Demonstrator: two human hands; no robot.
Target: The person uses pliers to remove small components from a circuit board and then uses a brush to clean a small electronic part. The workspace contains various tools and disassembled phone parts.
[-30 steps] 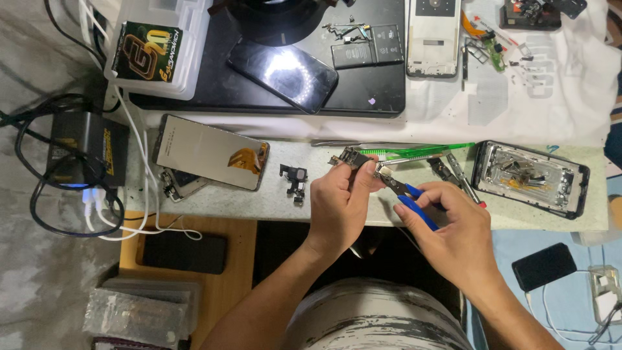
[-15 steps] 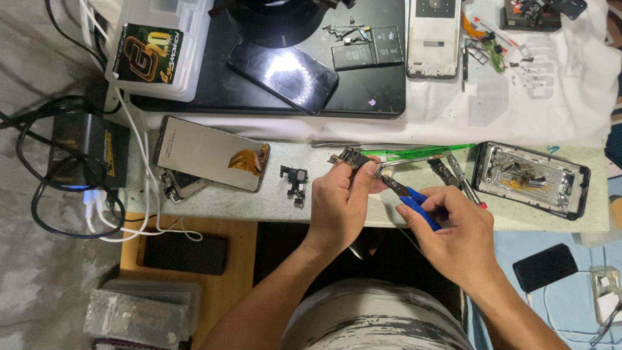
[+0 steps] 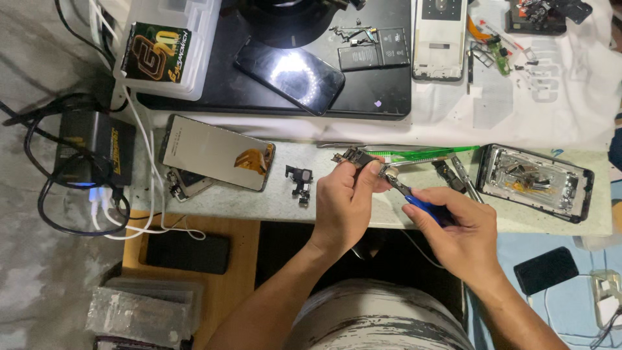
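Centre of frame: left hand (image 3: 346,201) pinches a small dark circuit board (image 3: 353,159) between thumb and fingertips, held just above the pale stone worktop (image 3: 272,201). Right hand (image 3: 463,230) is closed around blue-handled pliers (image 3: 414,199), tips touching the right end of the board. Progress judgement: teardown looks well along. The board is already out of a phone, the opened phone frame (image 3: 534,181) lies gutted at right of the hands, and a detached screen panel (image 3: 217,152) with orange flex lies face down at left. What's left seems to be the small part still being worked at the plier tips; too small to tell what it is. Around: small black module (image 3: 299,181) on the worktop just left of the left hand, green tool (image 3: 421,155) and metal tweezers (image 3: 463,175) right behind the hands, close enough to get bumped. Upper frame: black mat (image 3: 214,97) with a dark phone (image 3: 288,74), a battery (image 3: 374,57), a white phone shell (image 3: 439,39). Left edge: black charger box (image 3: 91,152) with white cables. Nothing blocks the hands directly; the clutter is tight behind them.
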